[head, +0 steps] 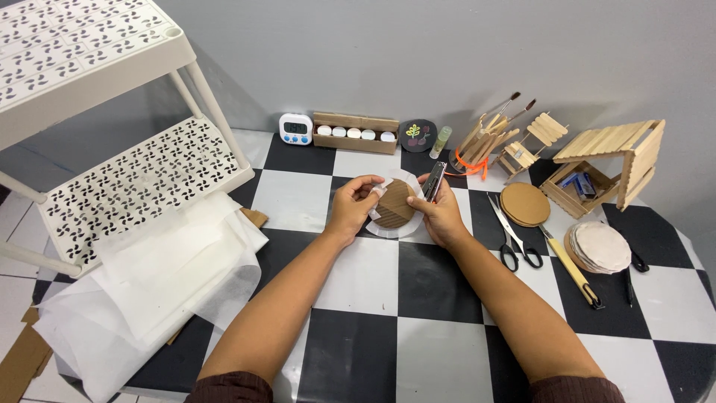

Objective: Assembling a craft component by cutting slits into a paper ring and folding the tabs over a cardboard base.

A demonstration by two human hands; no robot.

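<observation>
While we look down at the centre of the frame, our left hand (350, 205) pinches the white fabric edge folded over a round cardboard disc (394, 203), fingers narrow, keeping the wrap taut against the board. Our right hand (441, 213) closes around a small stapler (434, 181), its mouth at the disc's upper right rim, and steadies the disc from that side. Both hold the piece just above the checkered table (373, 276). Right of centre lie scissors (513, 231), a stack of bare cardboard discs (525, 204) and a stack of wrapped discs (600, 246). White fabric sheets (171, 261) pile at lower left.
</observation>
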